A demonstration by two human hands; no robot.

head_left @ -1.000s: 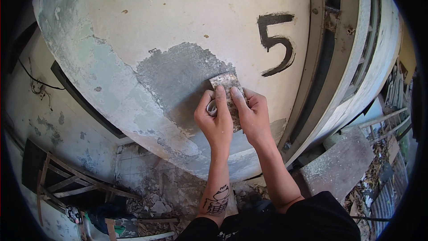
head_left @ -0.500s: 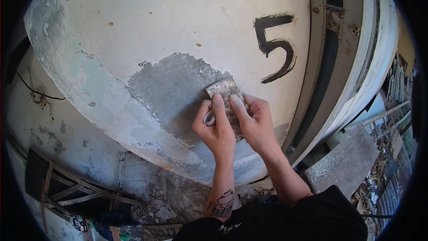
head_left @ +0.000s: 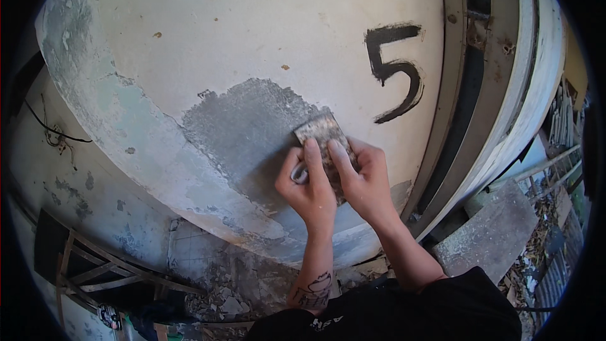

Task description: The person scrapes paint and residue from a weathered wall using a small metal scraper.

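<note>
Both my hands press a flat scraper blade against the cream-painted wall. My left hand is curled around the scraper's grey handle, index finger stretched up along the blade. My right hand lies just beside it at 3 o'clock, fingers closed over the blade's lower part, touching the left. The blade is tilted, its top edge toward 11 o'clock, and sits at the 3 o'clock edge of a bare grey patch where paint is gone. A black painted numeral stands on the wall at 1 o'clock from the blade, well apart. A metal door frame runs down the wall further right. At 4 o'clock from my hands a grey slab lies on the ground among rubble. At 8 o'clock a wooden frame leans low by the wall.
</note>
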